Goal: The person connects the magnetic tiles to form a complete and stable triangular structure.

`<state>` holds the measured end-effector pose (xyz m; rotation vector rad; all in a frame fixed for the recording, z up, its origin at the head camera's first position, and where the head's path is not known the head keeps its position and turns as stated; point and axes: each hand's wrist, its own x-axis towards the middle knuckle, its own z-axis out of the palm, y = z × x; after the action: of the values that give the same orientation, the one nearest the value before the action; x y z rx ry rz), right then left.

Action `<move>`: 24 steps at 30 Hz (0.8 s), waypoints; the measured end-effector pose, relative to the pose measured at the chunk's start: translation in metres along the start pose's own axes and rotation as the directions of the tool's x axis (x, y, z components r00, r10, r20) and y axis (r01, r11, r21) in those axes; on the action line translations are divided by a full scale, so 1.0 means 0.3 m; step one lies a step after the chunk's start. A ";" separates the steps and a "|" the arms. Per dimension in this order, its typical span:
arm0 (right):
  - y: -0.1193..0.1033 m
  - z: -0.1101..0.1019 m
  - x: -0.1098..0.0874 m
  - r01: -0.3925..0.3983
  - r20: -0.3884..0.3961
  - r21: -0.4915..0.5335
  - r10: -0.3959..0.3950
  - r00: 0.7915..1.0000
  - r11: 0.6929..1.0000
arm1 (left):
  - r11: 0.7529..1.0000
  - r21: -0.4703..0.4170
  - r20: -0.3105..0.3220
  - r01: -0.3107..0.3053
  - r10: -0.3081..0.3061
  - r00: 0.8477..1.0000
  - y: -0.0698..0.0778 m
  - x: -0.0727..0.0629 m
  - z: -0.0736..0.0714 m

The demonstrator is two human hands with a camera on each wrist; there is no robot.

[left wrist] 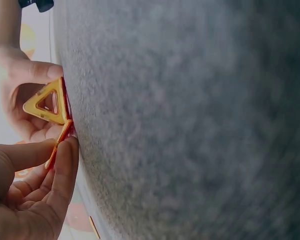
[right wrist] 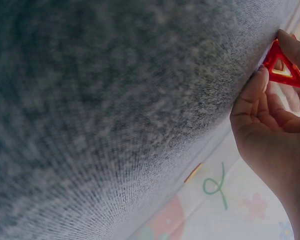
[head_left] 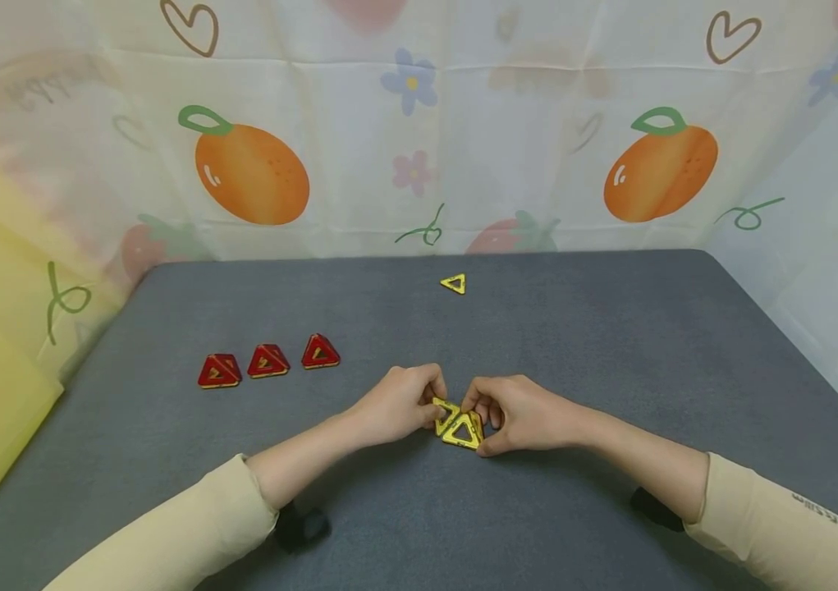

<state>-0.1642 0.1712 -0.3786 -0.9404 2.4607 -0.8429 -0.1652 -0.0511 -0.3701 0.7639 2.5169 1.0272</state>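
Near the middle of the table, my left hand pinches a yellow triangular magnetic tile between thumb and fingers. Beside it, my right hand grips a small upright shape of triangular magnetic tiles, thumb at its near corner and fingers at its top and far side. One side of this shape shows yellow in the left wrist view; a red triangular face shows in the right wrist view. The left hand's tile leans, its edge right at the shape's edge. Fingers partly cover both pieces.
Three red tile pyramids stand in a row at the left of the grey table. A single yellow triangle tile lies flat near the far edge. A fruit-patterned curtain hangs behind the table.
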 end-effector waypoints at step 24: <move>0.009 -0.002 -0.006 0.014 -0.017 0.027 -0.013 1.000 1.000 | 0.995 -0.067 0.036 -0.075 0.078 0.996 -0.006 0.005 0.009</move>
<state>-0.1646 0.1744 -0.3797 -0.9450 2.4537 -0.8898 -0.1657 -0.0499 -0.3735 0.8582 2.4259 1.1040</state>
